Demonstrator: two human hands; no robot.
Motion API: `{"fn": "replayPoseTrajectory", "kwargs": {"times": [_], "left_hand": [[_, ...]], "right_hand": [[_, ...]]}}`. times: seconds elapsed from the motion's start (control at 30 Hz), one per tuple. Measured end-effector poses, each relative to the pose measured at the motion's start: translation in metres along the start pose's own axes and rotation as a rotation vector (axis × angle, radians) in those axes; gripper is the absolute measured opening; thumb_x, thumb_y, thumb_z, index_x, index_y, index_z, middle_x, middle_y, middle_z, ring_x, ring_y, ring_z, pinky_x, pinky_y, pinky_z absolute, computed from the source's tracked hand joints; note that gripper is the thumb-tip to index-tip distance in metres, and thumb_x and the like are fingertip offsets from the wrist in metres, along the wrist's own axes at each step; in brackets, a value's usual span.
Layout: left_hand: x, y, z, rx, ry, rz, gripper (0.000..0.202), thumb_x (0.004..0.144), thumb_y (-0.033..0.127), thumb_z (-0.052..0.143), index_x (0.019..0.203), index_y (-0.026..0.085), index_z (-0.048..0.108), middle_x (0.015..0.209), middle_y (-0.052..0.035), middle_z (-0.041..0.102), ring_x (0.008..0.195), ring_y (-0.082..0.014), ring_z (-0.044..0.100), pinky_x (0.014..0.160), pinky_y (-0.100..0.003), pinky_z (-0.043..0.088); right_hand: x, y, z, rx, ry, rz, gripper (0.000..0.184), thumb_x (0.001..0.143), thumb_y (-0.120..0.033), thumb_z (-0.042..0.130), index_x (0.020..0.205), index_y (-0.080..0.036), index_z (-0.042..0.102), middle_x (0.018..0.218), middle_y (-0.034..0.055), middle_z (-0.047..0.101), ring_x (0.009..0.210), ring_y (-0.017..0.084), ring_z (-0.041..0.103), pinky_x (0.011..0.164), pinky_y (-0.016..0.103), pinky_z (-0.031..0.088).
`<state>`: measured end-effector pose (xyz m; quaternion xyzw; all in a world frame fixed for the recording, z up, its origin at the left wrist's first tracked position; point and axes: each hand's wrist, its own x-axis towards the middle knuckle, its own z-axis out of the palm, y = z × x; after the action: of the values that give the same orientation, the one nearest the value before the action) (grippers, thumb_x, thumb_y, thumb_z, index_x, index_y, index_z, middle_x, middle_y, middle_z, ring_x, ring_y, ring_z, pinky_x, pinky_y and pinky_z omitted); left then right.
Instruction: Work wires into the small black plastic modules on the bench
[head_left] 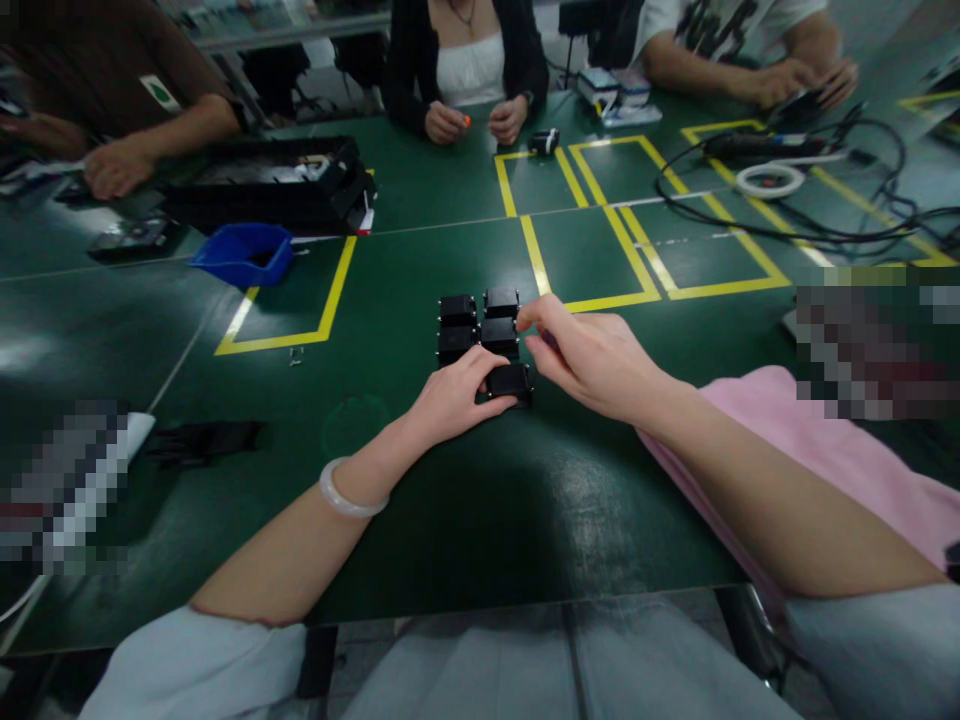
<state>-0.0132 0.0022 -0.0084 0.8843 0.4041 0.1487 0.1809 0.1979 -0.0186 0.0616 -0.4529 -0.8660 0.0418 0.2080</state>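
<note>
Several small black box-shaped parts with light screw-like tips at their sides stand close together in two columns on the green table. My left hand has its thumb and fingers around the nearest black part, which sits at the front of the right column. My right hand is curled, its index fingertip at the right side of the black part just behind. Whether anything small is between the right fingertips is hidden. The left hand partly covers the front of the left column.
A blue bin and a long black tray lie to the far left. Black cables coil at the right. Pink cloth lies under my right forearm. Dark pieces rest on the left. Co-workers' hands are across the table.
</note>
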Motion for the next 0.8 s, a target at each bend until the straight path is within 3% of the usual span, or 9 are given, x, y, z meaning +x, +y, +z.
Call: {"fn": "replayPoseTrajectory", "kwargs": {"times": [0.13, 0.33, 0.57, 0.8], "left_hand": [[0.0001, -0.0015, 0.0011, 0.006, 0.009, 0.006, 0.043, 0.086, 0.045, 0.060, 0.120, 0.021, 0.050, 0.108, -0.0053, 0.056, 0.085, -0.0187, 0.059, 0.077, -0.033, 0.049], [-0.0002, -0.0013, 0.0002, -0.014, -0.005, 0.009, 0.041, 0.087, 0.046, 0.059, 0.119, 0.023, 0.051, 0.107, -0.0047, 0.056, 0.082, -0.0176, 0.059, 0.075, -0.032, 0.049], [-0.0002, -0.0012, 0.0004, -0.002, 0.011, 0.009, 0.043, 0.086, 0.047, 0.059, 0.120, 0.022, 0.050, 0.108, -0.0054, 0.056, 0.086, -0.0194, 0.059, 0.077, -0.033, 0.049], [-0.0001, -0.0015, 0.0005, -0.012, -0.006, 0.005, 0.041, 0.087, 0.047, 0.058, 0.119, 0.023, 0.052, 0.109, -0.0047, 0.056, 0.081, -0.0170, 0.059, 0.075, -0.032, 0.049]], "right_hand": [[0.0011, 0.0020, 0.0006, -0.044, -0.015, 0.003, 0.033, 0.096, -0.040, 0.034, 0.104, -0.016, 0.054, 0.069, 0.0007, 0.059, 0.058, 0.013, 0.050, 0.057, 0.024, 0.026], [0.0015, -0.0003, -0.0005, -0.032, 0.003, 0.008, 0.029, 0.095, -0.028, 0.032, 0.108, -0.015, 0.053, 0.069, 0.0004, 0.059, 0.055, 0.012, 0.048, 0.057, 0.024, 0.027], [0.0016, 0.0021, -0.0009, -0.036, -0.012, 0.002, 0.032, 0.096, -0.040, 0.034, 0.102, -0.016, 0.055, 0.067, 0.0004, 0.058, 0.057, 0.013, 0.049, 0.057, 0.024, 0.026], [0.0011, 0.0010, 0.0001, -0.010, 0.008, 0.009, 0.029, 0.096, -0.031, 0.032, 0.108, -0.015, 0.053, 0.071, 0.0003, 0.059, 0.056, 0.012, 0.048, 0.057, 0.023, 0.027]]}}
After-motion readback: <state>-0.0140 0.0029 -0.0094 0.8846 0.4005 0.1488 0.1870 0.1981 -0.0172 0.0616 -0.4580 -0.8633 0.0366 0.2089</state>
